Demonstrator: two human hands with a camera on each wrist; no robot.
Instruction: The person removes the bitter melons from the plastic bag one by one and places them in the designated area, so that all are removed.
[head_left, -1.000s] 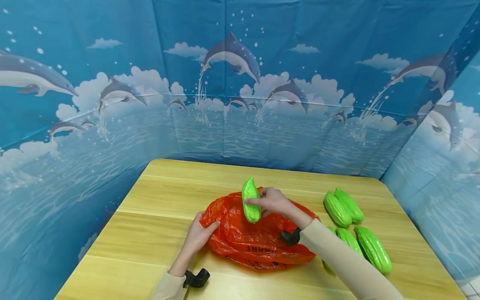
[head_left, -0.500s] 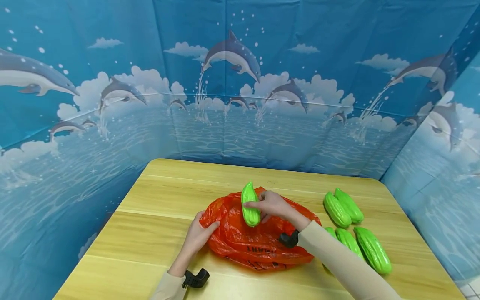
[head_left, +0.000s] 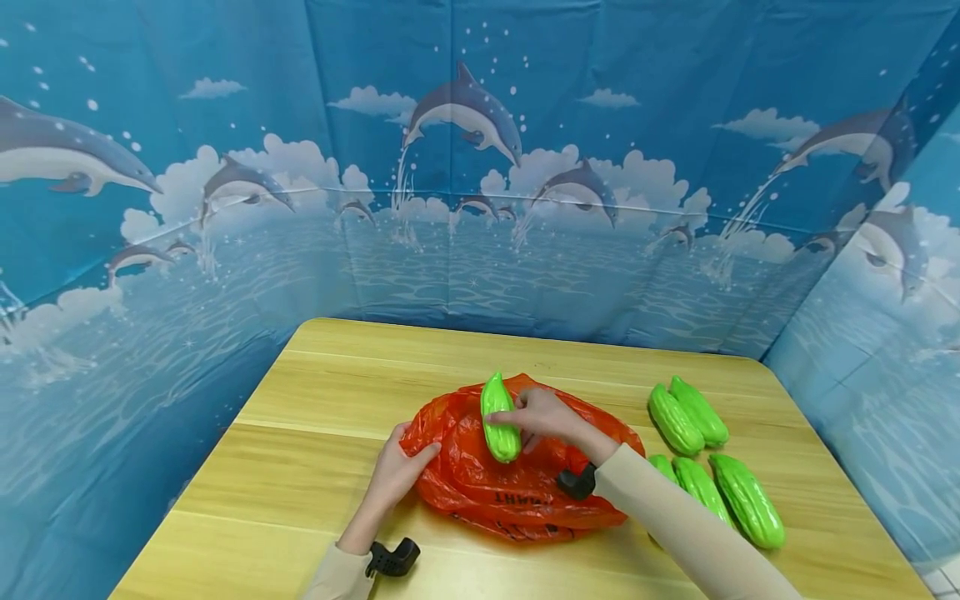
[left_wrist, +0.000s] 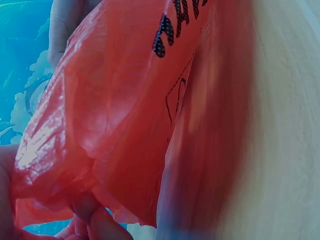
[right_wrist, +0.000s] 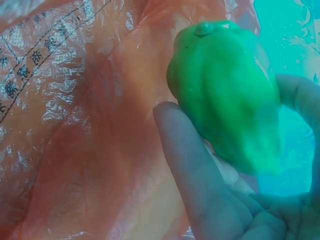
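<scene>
A red plastic bag (head_left: 480, 492) with black print lies on the table, its mouth spread. My left hand (head_left: 399, 467) grips the bag's left rim, and the left wrist view shows the fingers (left_wrist: 102, 222) pinching the film. Within the bag's mouth, my right hand (head_left: 551, 417) holds a bright green, ridged bitter melon (head_left: 497, 408) between thumb and fingers, pointed end up. In the right wrist view the bitter melon (right_wrist: 225, 95) is seen from its blunt end, against the red film. What the bag contains is hidden.
Several more bitter melons (head_left: 750, 500) lie on the right side of the wooden table (head_left: 300, 475), some partly hidden by the right sleeve (head_left: 682, 525). A blue curtain (head_left: 480, 275) printed with dolphins hangs behind the table and at both sides.
My right hand has lowered slightly with the bitter melon, deeper toward the bag's mouth. The left hand and the bag have stayed almost in place.
</scene>
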